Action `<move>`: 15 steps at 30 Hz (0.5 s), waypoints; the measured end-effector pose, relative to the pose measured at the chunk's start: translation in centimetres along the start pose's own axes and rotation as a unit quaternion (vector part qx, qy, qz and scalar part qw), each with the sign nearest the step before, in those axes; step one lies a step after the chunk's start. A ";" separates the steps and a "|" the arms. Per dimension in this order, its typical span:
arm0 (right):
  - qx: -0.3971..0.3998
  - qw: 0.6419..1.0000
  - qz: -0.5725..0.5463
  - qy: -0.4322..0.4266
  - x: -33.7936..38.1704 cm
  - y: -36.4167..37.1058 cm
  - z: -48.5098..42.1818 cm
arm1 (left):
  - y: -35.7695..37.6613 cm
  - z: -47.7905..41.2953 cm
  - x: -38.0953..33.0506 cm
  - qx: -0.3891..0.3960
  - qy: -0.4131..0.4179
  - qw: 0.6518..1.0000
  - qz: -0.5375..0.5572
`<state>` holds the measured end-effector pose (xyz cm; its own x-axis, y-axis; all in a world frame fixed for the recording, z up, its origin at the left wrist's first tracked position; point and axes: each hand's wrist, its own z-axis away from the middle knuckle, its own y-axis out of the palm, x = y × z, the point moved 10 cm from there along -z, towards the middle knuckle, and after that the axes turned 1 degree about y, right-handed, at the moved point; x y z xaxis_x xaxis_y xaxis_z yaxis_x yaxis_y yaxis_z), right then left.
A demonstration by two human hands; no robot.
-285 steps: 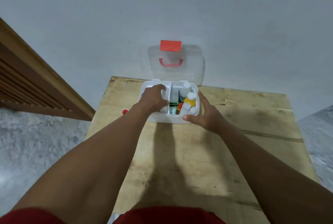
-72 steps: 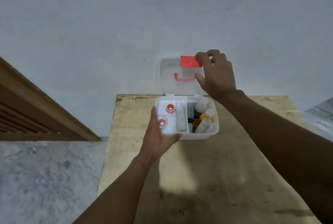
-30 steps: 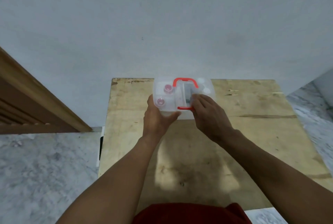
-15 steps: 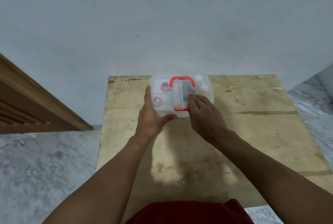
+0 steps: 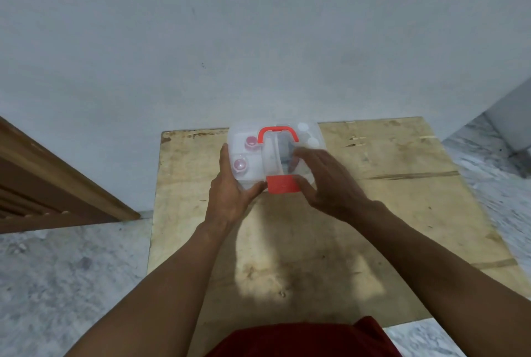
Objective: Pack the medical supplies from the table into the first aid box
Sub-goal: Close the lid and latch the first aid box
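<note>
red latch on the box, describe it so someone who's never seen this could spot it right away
Start at the wooden table against the pale wall and find the clear-lidded first aid box at its far edge, held between the left hand and right hand. The red latch is the flat solid rectangle on the box's near edge, between the thumbs, unlike the thin arched red handle on the lid.

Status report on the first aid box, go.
Left hand grips clear plastic first aid box side. Right hand at red front latch. Lid down, supplies inside. Wooden table, nothing in the way.
</note>
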<state>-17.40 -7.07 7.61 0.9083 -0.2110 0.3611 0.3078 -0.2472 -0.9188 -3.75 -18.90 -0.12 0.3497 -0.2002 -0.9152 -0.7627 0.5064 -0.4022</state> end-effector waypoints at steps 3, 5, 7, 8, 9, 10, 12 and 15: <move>-0.038 0.996 0.005 0.081 -2.9 -0.8 -0.4 | -0.1 0.1 -0.1 -0.001 -0.002 1.000 -0.007; -0.006 0.989 -0.028 0.148 -4.8 0.2 0.1 | -0.1 0.1 0.1 -0.001 -0.010 1.000 -0.012; 0.035 0.985 -0.032 0.166 -5.4 1.5 0.7 | 0.0 0.2 0.2 0.002 -0.016 1.000 -0.013; 0.042 0.985 -0.032 0.165 -5.4 1.7 1.0 | 0.0 0.3 0.1 0.008 -0.017 1.000 -0.014; 0.045 0.985 -0.031 0.162 -5.4 1.6 1.1 | 0.1 0.3 0.1 0.016 -0.016 1.000 -0.014; 0.047 0.986 -0.026 0.156 -5.3 1.5 1.1 | 0.2 0.4 0.1 0.025 -0.013 1.000 -0.013; 0.047 0.988 -0.020 0.144 -5.3 1.1 1.1 | 0.4 0.3 0.0 0.044 -0.002 0.999 -0.003; 0.042 0.988 -0.039 0.142 -5.5 1.4 1.2 | 0.8 0.3 -0.1 0.084 0.013 0.996 0.008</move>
<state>-21.68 -5.15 4.17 0.7685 -0.4547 0.4502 0.4067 -0.1961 -0.8923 -4.19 -18.20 -0.38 0.3224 -0.2106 -0.9229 -0.6653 0.6431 -0.3792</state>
